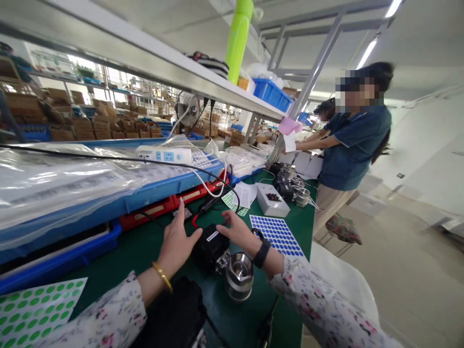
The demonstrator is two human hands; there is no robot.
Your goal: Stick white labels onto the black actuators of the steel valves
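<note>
Floral sleeves frame the green worktop's near edge, where a black boxy actuator with a steel valve body sits. Left hand rests spread against its black housing; right hand lies loosely curled on top. It looks heavy, rigid, the polished metal slick; best gripped by the squared housing.

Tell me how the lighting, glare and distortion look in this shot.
Head view: bright even light from ceiling strip lights; glare on the plastic sheeting; wide-angle stretch bends the shelf edge; both hands, left and right, on the black valve unit, look sharp.
</note>
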